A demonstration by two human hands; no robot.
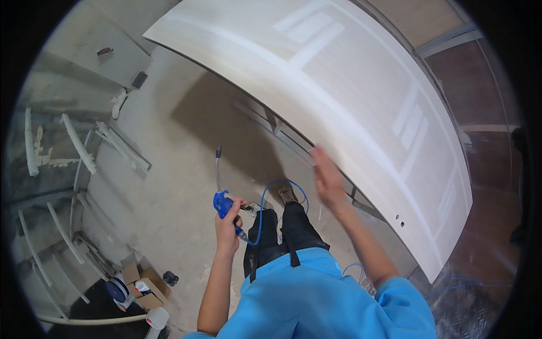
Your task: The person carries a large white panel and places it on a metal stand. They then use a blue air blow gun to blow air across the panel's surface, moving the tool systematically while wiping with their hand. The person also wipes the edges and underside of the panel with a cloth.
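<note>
A blue air blow gun with a long thin metal nozzle is gripped in my left hand, its dark tip pointing away from me over the floor. From its lower end a blue air hose loops up and around near my legs. My right hand, slightly blurred, is at the near edge of a large white panel, fingers stretched out and nothing held. Whether it touches the panel cannot be made out. Paler rectangular marks run across the panel's surface, and two small dark holes show near its right end.
A metal stand supports the panel from below. Wall racks with wrapped bars project on the left. An open cardboard box, a blue disc-shaped roll and a white jug stand at lower left. Concrete floor lies between.
</note>
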